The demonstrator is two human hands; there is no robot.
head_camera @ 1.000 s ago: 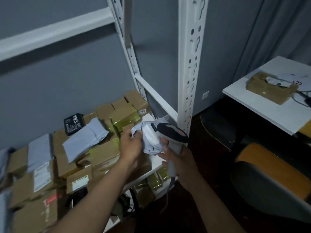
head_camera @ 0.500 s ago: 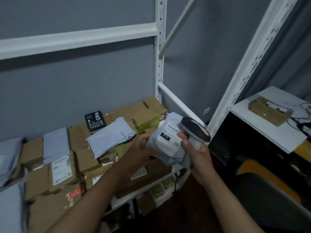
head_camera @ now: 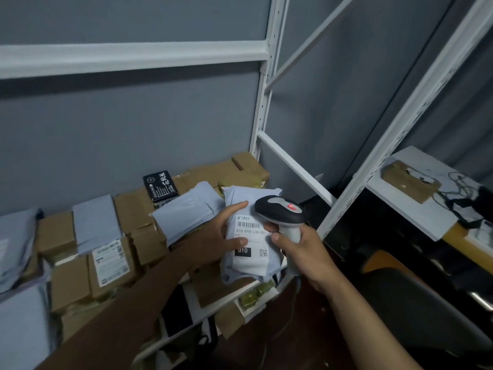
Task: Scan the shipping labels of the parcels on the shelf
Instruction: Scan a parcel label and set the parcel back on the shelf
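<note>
At the shelf's [head_camera: 234,295] right front corner, one grey mailer [head_camera: 249,263] is pinched by the left hand [head_camera: 221,236] beneath the scanner [head_camera: 280,212] clasped in the right hand [head_camera: 301,252], while many parcels [head_camera: 106,260] apparently remain unscanned.

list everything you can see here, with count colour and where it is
grey mailer with label: one, pale grey, held above shelf front
scanner: one, grey and black, beside the label
cardboard parcels: many, brown, piled on shelf
grey mailers: several, pale grey, lying on the boxes
black box: one, black, rear of pile
shelf frame: one, white, against grey wall
white table: one, right, bearing a brown parcel
left hand: holds the mailer
right hand: grips the scanner
</note>
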